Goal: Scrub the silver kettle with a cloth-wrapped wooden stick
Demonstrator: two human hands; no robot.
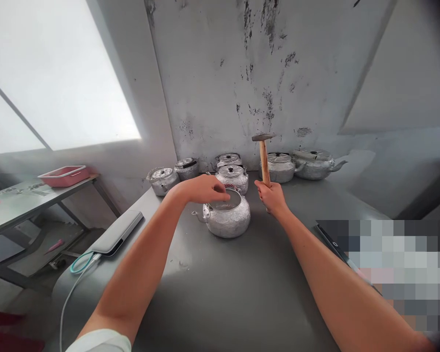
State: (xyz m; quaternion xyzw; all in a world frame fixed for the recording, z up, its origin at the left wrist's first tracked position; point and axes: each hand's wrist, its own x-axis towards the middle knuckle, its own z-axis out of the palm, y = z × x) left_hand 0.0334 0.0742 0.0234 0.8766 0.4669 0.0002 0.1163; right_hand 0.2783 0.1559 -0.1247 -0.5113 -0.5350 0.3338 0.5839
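Observation:
A silver, dented metal kettle (229, 225) stands without a lid on the grey table, its spout pointing left. My left hand (207, 188) is over the kettle's mouth, loosely bent, with thumb and fingers apart and nothing visible in them. Part of the rim and the kettle's inside are hidden behind it. To the right of the kettle, my right hand (273, 196) grips a hammer (264, 159) by its wooden handle, the metal head raised upward.
Several lidded kettles (232, 178) stand along the wall. A grey power bank (115, 233) with a cable lies at the table's left edge. A pink basket (64, 177) sits on another table. At right lies a dark flat object (339, 244), partly blurred out.

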